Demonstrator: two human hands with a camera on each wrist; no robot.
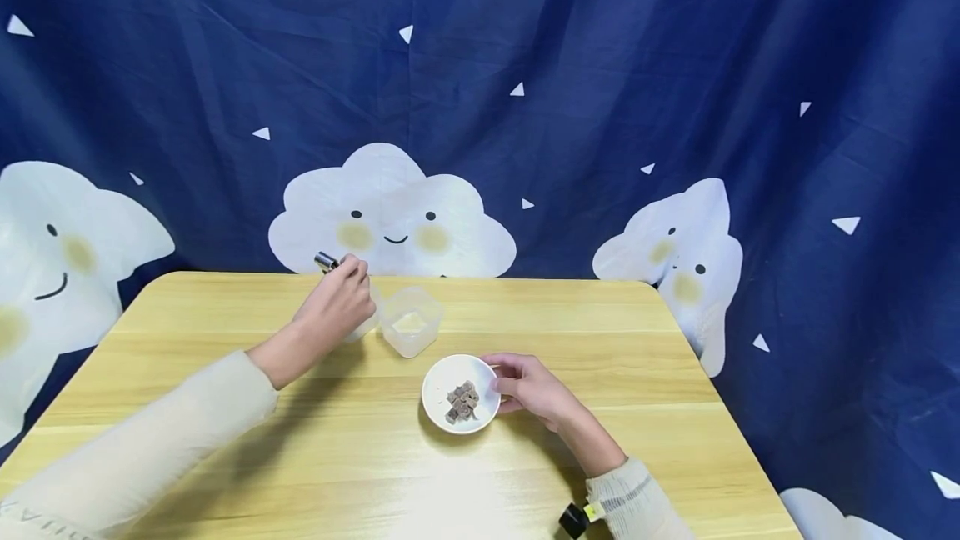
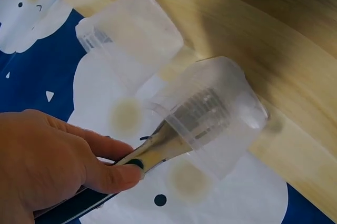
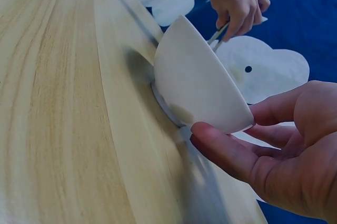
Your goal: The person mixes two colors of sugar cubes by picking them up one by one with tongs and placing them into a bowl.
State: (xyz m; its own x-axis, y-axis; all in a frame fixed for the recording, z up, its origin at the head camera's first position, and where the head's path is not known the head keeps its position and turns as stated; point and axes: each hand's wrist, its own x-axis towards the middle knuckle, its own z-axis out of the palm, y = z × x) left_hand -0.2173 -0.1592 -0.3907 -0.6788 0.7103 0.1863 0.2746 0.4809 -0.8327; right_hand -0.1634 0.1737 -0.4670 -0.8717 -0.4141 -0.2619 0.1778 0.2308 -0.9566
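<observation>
My left hand (image 1: pixel 337 298) grips the dark handle of a metal utensil (image 2: pixel 163 142) at the far side of the table. Its broad end reaches inside a clear plastic container (image 2: pixel 239 92), which the hand partly hides in the head view. Beside that stands a second translucent container (image 1: pixel 411 327) with something pale at its bottom. Nearer the middle, a small white bowl (image 1: pixel 438 386) holds several brown cube-like pieces (image 1: pixel 462 401). With thumb and fingers, my right hand (image 1: pixel 528 390) holds the bowl at its right side, and the bowl's base is at the tabletop.
Light wood covers the table (image 1: pixel 360 457), whose far edge meets a dark blue curtain (image 1: pixel 480 90) printed with white clouds and triangles. A small black device (image 1: pixel 573 521) shows by the right sleeve at the front.
</observation>
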